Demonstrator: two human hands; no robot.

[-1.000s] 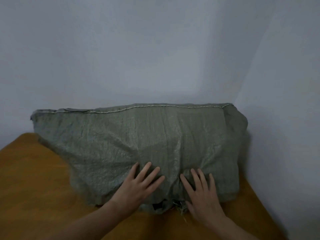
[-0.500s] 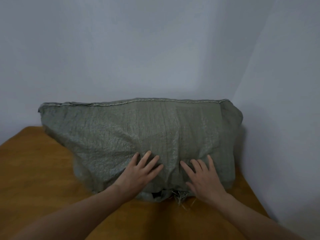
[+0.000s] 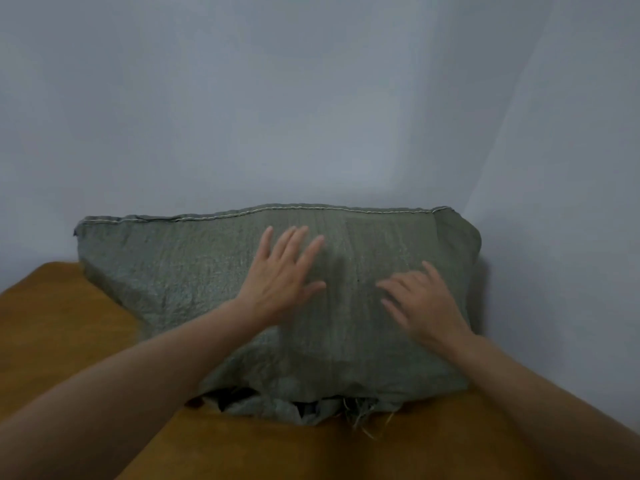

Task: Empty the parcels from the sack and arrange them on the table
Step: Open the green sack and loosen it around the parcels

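A grey-green woven sack (image 3: 194, 271) lies bulging on the wooden table (image 3: 62, 327), its stitched seam toward the wall and its frayed open mouth toward me. My left hand (image 3: 282, 275) is spread with straight fingers over the sack's upper middle. My right hand (image 3: 424, 299) is spread over the sack to the right, slightly blurred. Whether either palm touches the fabric is unclear. No parcels show; whatever fills the sack is hidden.
Pale walls meet in a corner right behind and to the right of the sack. Loose straw-like threads (image 3: 363, 417) hang from the sack's mouth. Bare tabletop extends to the left and in front of the sack.
Both hands moved from the sack's near edge up toward its seam. The left hand went farther than the right. The view shifted closer over the sack.
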